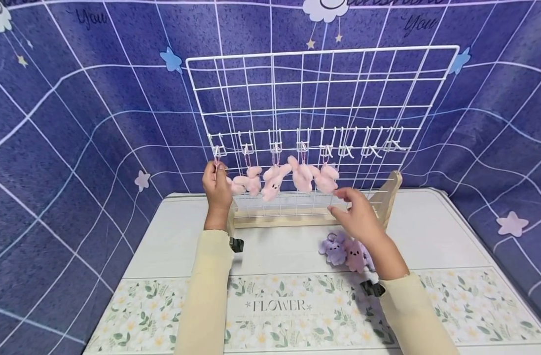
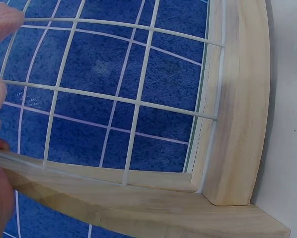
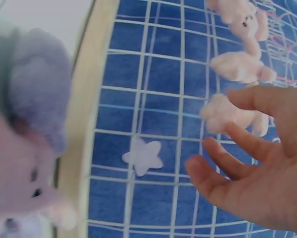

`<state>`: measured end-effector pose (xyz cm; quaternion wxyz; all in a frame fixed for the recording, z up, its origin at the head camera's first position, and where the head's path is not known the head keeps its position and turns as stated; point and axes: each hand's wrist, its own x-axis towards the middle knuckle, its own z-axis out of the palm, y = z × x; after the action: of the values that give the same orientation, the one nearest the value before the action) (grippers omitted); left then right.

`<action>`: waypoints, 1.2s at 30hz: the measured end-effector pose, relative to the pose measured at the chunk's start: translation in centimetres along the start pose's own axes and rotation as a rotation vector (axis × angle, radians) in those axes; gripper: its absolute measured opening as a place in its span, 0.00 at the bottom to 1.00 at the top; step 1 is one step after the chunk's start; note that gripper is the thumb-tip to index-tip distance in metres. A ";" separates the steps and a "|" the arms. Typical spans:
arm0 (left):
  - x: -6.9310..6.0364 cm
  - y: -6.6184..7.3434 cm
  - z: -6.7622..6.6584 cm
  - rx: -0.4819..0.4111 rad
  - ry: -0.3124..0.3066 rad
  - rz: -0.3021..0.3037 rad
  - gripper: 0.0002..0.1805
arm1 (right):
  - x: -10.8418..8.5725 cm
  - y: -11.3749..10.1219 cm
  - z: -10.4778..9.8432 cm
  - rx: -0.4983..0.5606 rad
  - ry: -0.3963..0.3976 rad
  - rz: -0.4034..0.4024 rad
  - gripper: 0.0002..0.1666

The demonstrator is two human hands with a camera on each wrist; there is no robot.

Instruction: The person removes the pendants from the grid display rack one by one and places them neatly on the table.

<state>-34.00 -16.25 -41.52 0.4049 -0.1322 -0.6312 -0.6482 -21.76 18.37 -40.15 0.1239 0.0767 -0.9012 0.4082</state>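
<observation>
The plush toys are pink or lilac — the wire grid white. Stars pattern the blue backdrop.

Pale yellow sleeves have small black devices near their cuffs.

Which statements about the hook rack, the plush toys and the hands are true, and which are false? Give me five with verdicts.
1. The left hand is below the leftmost hook. True.
2. Every hook carries a toy. False: the three rightmost hooks are bare.
3. The hanging toys are purple. False: the hanging toys are pink.
4. A purple toy lies on the table. True.
5. The right hand grips a hook. False: the right hand is near the rightmost hanging toy.
</observation>
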 end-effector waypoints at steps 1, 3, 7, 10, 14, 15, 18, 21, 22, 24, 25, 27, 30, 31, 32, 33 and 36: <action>0.0 0.0 0.0 0.002 0.002 -0.001 0.14 | 0.2 -0.4 -0.1 0.023 0.041 -0.004 0.24; 0.1 0.0 0.0 0.003 0.008 -0.006 0.13 | 0.8 -1.0 -0.1 0.063 0.111 -0.018 0.26; 0.1 0.1 0.1 0.009 0.017 -0.023 0.11 | 1.7 -2.2 -0.1 0.108 0.206 -0.014 0.31; 0.0 0.3 0.2 0.011 0.018 -0.035 0.12 | 2.2 -2.9 -0.1 0.142 0.235 -0.002 0.34; 0.0 0.4 0.3 -0.011 0.012 -0.040 0.13 | 2.9 -3.9 0.0 0.155 0.258 -0.018 0.31; 0.0 0.3 0.3 -0.017 0.010 -0.041 0.13 | 3.1 -4.1 0.1 0.147 0.267 -0.025 0.30; 0.0 0.3 0.3 -0.023 0.014 -0.045 0.13 | 3.9 -4.5 0.3 0.128 0.296 -0.036 0.28; 0.0 0.2 0.3 -0.010 0.022 -0.047 0.12 | 4.5 -4.7 0.7 0.125 0.324 -0.024 0.26; 0.0 0.2 0.3 -0.004 0.024 -0.045 0.12 | 4.6 -4.7 0.8 0.125 0.330 -0.018 0.25; -0.1 0.2 0.2 -0.003 0.023 -0.035 0.12 | 4.9 -4.8 1.1 0.124 0.347 -0.009 0.24; -0.1 0.1 0.2 -0.006 0.022 -0.031 0.12 | 5.0 -4.8 1.2 0.130 0.359 -0.008 0.23; -0.2 -0.1 0.2 -0.013 0.014 -0.020 0.12 | 5.2 -4.8 1.5 0.138 0.383 -0.008 0.22; -0.2 -0.2 0.1 -0.025 0.012 -0.011 0.11 | 5.5 -5.0 1.8 0.153 0.415 -0.022 0.19; -0.2 -0.3 0.2 -0.026 0.014 -0.008 0.11 | 5.6 -5.1 1.9 0.157 0.423 -0.029 0.19; -0.1 -0.3 0.2 -0.031 0.013 -0.003 0.11 | 5.7 -5.2 2.0 0.159 0.432 -0.038 0.17; -0.1 -0.3 0.2 -0.037 0.016 0.001 0.10 | 5.8 -5.3 2.0 0.161 0.440 -0.048 0.16; 0.0 -0.2 0.2 -0.059 0.024 0.010 0.10 | 5.9 -5.5 2.1 0.166 0.454 -0.074 0.15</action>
<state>-34.17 -16.03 -41.62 0.4114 -0.1393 -0.6063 -0.6661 -26.39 12.92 -35.85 0.3316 0.0257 -0.8102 0.4826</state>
